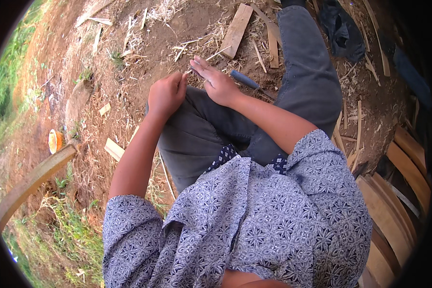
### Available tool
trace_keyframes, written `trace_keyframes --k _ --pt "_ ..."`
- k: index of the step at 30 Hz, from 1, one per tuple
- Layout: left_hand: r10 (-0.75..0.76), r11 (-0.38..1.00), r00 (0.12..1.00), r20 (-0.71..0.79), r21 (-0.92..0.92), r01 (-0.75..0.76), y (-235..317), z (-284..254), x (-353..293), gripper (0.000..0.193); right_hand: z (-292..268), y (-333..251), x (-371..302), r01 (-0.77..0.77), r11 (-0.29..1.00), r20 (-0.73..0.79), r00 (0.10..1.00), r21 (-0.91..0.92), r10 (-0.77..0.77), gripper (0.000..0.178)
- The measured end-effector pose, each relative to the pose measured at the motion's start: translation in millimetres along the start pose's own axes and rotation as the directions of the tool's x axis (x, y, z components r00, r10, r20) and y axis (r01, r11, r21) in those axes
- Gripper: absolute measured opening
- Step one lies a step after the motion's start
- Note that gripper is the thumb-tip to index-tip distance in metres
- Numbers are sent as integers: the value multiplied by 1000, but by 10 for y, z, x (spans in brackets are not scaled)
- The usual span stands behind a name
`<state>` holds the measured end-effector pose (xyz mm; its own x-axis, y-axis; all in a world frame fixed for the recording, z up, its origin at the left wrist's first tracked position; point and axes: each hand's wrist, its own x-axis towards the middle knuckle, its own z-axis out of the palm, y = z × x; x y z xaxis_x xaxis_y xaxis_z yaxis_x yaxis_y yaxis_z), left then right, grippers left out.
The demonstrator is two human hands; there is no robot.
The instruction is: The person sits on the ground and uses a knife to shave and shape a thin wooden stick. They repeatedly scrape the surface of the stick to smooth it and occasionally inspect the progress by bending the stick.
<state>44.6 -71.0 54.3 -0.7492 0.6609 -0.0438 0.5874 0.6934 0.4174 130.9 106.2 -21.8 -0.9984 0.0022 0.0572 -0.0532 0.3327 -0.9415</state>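
Bare brown dirt ground [144, 53] is carrying scattered pale straw and wood chips. A flat light wooden plank [236, 30] is lying on it beside a blue-handled tool [247, 81], and a dark crumpled cloth [342, 30] is resting farther off.

1 head-worn fisheye view, steeply downward, close above lap [197, 134].

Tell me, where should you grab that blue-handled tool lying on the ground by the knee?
Probably by the blue handle, not the thin metal shaft that runs from it toward the leg. The handle is the thick part, lies bare on the dirt and sits just beside the right hand, so coming down from above with that hand looks easiest.
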Motion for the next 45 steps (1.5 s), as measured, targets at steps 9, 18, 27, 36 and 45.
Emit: trace_keyframes --k 9,18,27,36,45 --pt "41 998 999 -31 -41 -42 -41 28 -49 30 112 13 24 -66 994 -117 992 -82 56 62" --pt "58 997 998 -20 -53 -59 -6 10 -25 29 75 113 -12 -59 995 -126 991 -74 50 63" --pt "73 997 997 -31 -32 -74 -25 -14 -50 27 -50 182 61 -171 985 -81 982 26 173 64" --pt "101 994 994 -32 -39 -102 3 -11 10 26 -290 443 163 -342 939 -146 928 37 343 63" --pt "116 992 993 -31 -49 -118 -17 9 15 27 -355 481 174 -351 921 -199 927 -168 317 62"
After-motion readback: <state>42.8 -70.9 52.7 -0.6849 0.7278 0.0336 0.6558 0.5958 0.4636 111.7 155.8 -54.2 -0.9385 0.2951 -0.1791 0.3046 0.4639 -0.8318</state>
